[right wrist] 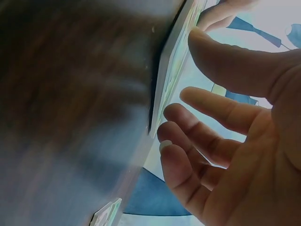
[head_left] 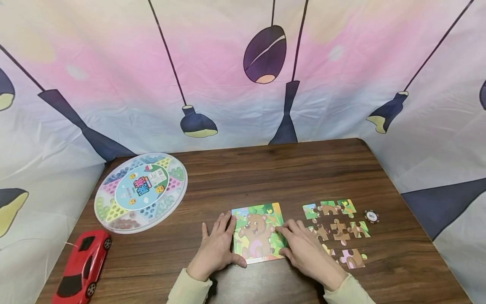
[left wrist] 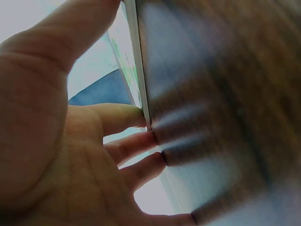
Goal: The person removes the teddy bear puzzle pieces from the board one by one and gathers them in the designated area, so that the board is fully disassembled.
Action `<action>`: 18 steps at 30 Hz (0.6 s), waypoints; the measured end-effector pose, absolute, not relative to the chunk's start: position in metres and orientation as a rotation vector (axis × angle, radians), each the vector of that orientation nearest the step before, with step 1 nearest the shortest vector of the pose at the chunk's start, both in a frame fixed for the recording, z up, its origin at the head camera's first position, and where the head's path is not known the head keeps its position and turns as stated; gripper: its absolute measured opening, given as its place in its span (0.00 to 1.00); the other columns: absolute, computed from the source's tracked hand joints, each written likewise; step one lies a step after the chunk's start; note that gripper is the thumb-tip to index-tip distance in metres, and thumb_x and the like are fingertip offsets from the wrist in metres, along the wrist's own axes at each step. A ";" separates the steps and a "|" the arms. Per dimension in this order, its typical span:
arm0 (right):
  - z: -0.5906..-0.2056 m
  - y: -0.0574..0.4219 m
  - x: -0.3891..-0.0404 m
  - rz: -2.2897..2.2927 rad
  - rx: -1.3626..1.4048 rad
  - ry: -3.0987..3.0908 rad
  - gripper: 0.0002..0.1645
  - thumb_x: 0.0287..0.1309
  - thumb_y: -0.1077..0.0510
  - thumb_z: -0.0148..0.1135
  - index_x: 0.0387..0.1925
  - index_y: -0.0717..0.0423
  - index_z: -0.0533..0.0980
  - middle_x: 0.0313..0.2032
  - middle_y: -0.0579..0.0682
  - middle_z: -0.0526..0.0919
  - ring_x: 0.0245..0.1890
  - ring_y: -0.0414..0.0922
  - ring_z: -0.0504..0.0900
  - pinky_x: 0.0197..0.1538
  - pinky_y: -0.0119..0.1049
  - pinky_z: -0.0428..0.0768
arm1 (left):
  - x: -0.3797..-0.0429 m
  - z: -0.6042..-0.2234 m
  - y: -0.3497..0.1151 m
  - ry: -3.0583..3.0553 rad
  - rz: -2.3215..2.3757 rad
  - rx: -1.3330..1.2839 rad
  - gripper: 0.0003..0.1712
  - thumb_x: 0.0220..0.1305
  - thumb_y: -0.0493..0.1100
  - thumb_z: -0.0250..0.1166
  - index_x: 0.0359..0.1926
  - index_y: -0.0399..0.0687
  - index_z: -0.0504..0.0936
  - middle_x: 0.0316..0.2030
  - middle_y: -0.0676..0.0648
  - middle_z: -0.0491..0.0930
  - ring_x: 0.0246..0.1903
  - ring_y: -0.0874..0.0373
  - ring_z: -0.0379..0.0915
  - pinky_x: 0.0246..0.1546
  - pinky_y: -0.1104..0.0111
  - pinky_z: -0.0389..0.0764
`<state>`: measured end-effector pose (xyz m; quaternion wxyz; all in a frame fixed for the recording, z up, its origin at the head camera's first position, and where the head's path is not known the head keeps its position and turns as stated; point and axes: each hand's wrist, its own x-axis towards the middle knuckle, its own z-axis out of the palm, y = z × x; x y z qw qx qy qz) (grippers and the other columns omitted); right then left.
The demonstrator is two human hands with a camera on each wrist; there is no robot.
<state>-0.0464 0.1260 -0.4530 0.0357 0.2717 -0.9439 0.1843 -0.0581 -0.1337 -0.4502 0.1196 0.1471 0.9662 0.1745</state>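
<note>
A square bear-picture puzzle board [head_left: 258,234] lies flat on the wooden table between the two hands. My left hand [head_left: 216,250] rests at its left side, fingers spread, the thumb at the near left corner. In the left wrist view, fingertips meet the table along the board's pale edge [left wrist: 140,66]. At the right side is my right hand [head_left: 306,251], index finger and thumb by the border. The right wrist view shows its fingers loosely bent, with the thumb tip over the board [right wrist: 171,66]. Loose jigsaw pieces [head_left: 340,231] with bear parts lie in rows beyond the right hand.
A poker chip [head_left: 371,216] sits right of the pieces. Back left lies a round, clear-lidded Chinese checkers set [head_left: 141,190] with coloured marbles. A red toy car [head_left: 85,264] stands at the front left. A printed cloth [head_left: 228,84] hangs behind the table [head_left: 265,169].
</note>
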 end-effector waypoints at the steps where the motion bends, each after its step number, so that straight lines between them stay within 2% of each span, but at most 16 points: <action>1: -0.453 0.125 -0.047 0.562 0.836 -2.910 0.30 0.48 0.54 0.75 0.54 0.57 0.79 0.46 0.47 0.75 0.40 0.42 0.70 0.36 0.36 0.73 | -0.058 -0.450 -0.134 2.823 0.509 0.430 0.74 0.26 0.69 0.75 0.73 0.39 0.57 0.74 0.39 0.50 0.72 0.40 0.45 0.59 0.27 0.43; 9: -0.453 0.121 -0.046 0.475 0.868 -2.950 0.30 0.49 0.54 0.74 0.56 0.56 0.79 0.44 0.47 0.73 0.40 0.44 0.69 0.38 0.39 0.72 | -0.058 -0.450 -0.134 2.807 0.517 0.415 0.74 0.27 0.69 0.75 0.74 0.39 0.57 0.74 0.39 0.50 0.72 0.40 0.44 0.59 0.27 0.42; 18: -0.452 0.119 -0.046 0.476 0.882 -2.957 0.24 0.48 0.56 0.74 0.49 0.54 0.81 0.41 0.44 0.73 0.39 0.43 0.69 0.35 0.37 0.71 | -0.057 -0.450 -0.134 2.805 0.530 0.411 0.74 0.27 0.69 0.76 0.73 0.38 0.57 0.74 0.38 0.50 0.72 0.40 0.44 0.59 0.27 0.41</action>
